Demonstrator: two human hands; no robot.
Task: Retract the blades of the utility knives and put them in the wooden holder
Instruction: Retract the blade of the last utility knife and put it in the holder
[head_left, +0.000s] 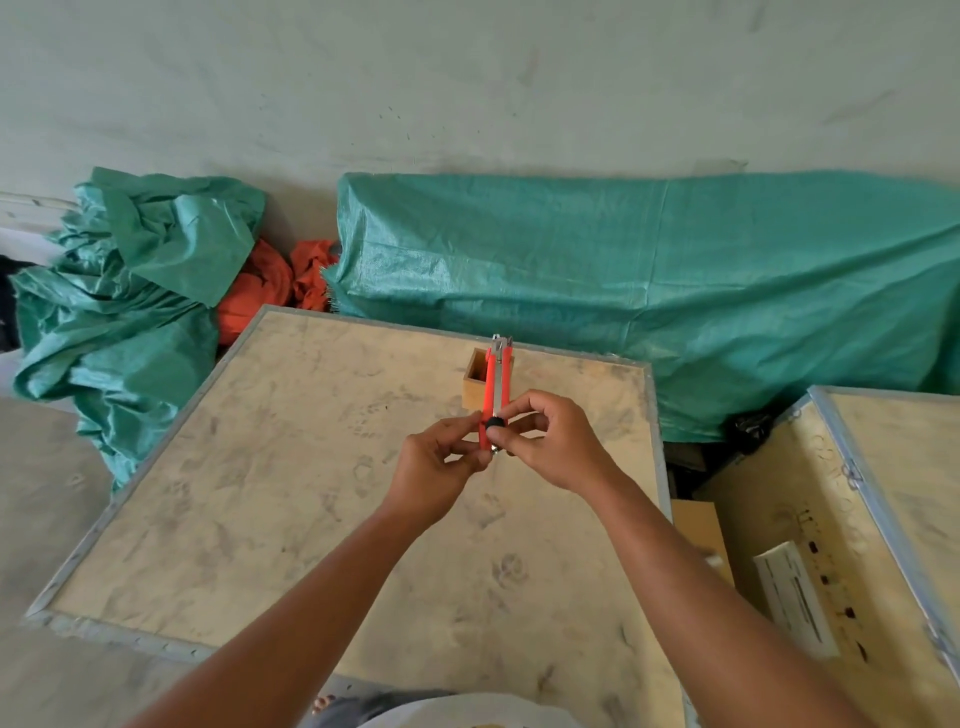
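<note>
A red utility knife (494, 384) with a metal spine points away from me above the crate top. My left hand (436, 470) pinches its near end from the left. My right hand (553, 441) grips the same end from the right, its fingertips at the black knob. The knife's metal tip reaches over a small wooden holder (474, 382), an open box standing near the far edge. Whether the blade is out I cannot make out.
The work surface is a plywood crate lid (291, 493) with a metal rim. A second open crate (857, 519) stands to the right. Green tarpaulins (649, 270) and an orange cloth (270, 291) lie behind.
</note>
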